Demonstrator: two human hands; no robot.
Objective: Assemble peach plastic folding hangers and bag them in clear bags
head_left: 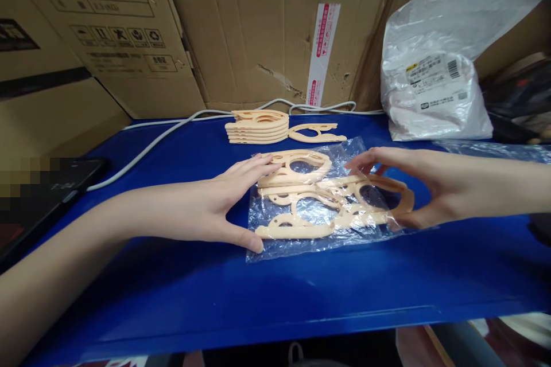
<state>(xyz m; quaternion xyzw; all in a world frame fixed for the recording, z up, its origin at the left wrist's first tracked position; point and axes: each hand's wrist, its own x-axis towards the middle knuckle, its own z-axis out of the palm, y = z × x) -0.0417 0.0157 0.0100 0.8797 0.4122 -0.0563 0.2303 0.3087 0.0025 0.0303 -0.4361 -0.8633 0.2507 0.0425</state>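
A clear plastic bag (pixel 275 249) lies flat on the blue tabletop, with several beige folding hangers (pixel 297 232) in it or under its film. My left hand (pixel 215 198) is spread at the bag's left side. Its fingertips rest on the upper hanger, and its thumb lies at the lower left corner. My right hand (pixel 417 183) arches around the right end of the hangers, fingers bent and thumb well apart from them. That thumb touches the bag's lower right edge. Behind the bag sit a neat stack of beige hangers (pixel 257 129) and a single hanger (pixel 317 133) beside it.
Cardboard boxes (pixel 267 40) wall off the back and left of the blue table (pixel 275 292). A white cable (pixel 159 140) runs along the back to a phone (pixel 55 183) at the left. A white plastic parcel bag (pixel 434 92) stands at the back right.
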